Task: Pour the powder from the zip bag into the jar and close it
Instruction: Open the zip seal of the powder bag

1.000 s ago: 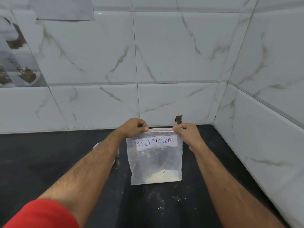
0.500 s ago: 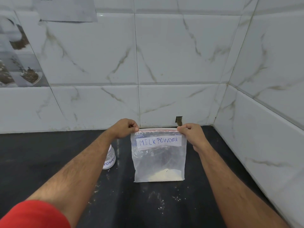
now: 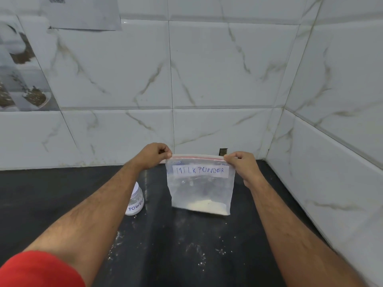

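Observation:
A clear zip bag (image 3: 200, 190) labelled "MILK POWDER" hangs upright over the dark counter, with a little pale powder (image 3: 207, 206) in its bottom right corner. My left hand (image 3: 154, 154) pinches the bag's top left corner and my right hand (image 3: 243, 165) pinches its top right corner. The red zip strip between them looks closed. A small clear jar (image 3: 135, 203) with a white label reading "POWDE" stands on the counter to the left of the bag, half hidden behind my left forearm; its top is hidden.
The black counter (image 3: 176, 255) carries scattered specks of spilled powder in front of the bag. White marble-look tiled walls close off the back (image 3: 207, 79) and the right side (image 3: 331, 162), forming a corner. A paper sheet (image 3: 83, 13) hangs at upper left.
Both hands have shifted the bag slightly to the right and my left forearm has moved off the jar, which now shows more. The grip on the top corners is the same.

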